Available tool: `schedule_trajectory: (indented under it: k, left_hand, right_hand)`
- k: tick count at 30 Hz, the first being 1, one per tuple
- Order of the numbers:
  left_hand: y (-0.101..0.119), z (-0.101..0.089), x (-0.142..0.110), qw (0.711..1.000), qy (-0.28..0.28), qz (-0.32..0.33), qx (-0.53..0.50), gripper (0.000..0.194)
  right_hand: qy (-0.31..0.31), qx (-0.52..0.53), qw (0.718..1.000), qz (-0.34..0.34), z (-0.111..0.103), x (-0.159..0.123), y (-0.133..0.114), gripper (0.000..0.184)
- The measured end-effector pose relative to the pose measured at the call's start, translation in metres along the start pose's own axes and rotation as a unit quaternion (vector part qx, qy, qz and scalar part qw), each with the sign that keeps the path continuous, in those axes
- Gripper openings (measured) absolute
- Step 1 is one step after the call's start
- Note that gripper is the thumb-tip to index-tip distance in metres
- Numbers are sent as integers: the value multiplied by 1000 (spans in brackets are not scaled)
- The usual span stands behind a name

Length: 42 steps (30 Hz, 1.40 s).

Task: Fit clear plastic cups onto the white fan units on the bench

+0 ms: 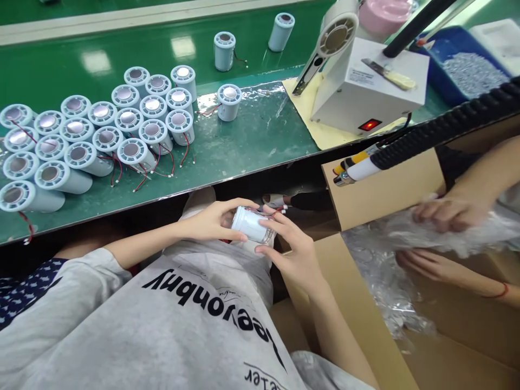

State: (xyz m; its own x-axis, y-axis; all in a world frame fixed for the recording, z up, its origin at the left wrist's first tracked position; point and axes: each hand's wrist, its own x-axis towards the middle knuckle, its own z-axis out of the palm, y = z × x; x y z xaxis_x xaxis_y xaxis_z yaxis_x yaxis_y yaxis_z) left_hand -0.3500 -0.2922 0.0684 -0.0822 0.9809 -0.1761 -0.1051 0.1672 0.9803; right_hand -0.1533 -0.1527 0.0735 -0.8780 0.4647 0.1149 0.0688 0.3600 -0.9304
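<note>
Pale-blue cylinder [248, 224], smooth-walled and slightly glossy, lay on its side above the person's lap, just nearer than the counter [260, 138]. The left hand [211, 219] was curled around its left part, thumb on the near side and fingers on the far side. The right hand [298, 252] was half open, its fingertips at the cylinder's right end; whether they gripped it could not be told. Thin wires with pale plugs showed at the far side of that end.

On the left of the shiny green counter, similar cylinders [108, 138] were crowded together, mostly upright, their round tops slotted around metallic discs, with red and dark wires trailing from several. Farther right, a white angular box [353, 81] with a glowing red switch sat on a yellow sheet [327, 135]. A ribbed black hose [447, 127] crossed above an open cardboard box [361, 303], where a co-worker's hands [450, 211] held crumpled, clear plastic [487, 227].
</note>
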Motion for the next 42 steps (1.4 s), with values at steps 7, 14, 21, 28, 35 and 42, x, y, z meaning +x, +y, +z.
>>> schedule_trajectory:
  k: [7,14,21,28,35,42]
  left_hand:
    - [6,-4,-3,998,-37,46,11,75]
    - [11,-7,-6,991,-63,97,64,71]
    - [13,-9,-8,984,-67,127,103,70]
    - [15,-9,-11,985,-63,113,118,69]
    - [13,-10,-10,984,-64,127,109,70]
    - [10,-11,-11,976,-68,165,129,73]
  right_hand:
    - [1,3,1000,13,-1,-9,2,42]
    - [-11,86,992,89,-1,-7,-5,51]
    - [-26,173,975,136,1,-7,-5,56]
    - [-34,221,958,182,5,-3,-8,59]
    - [-49,281,931,229,10,-2,-4,53]
    - [-53,310,917,244,14,-2,-1,52]
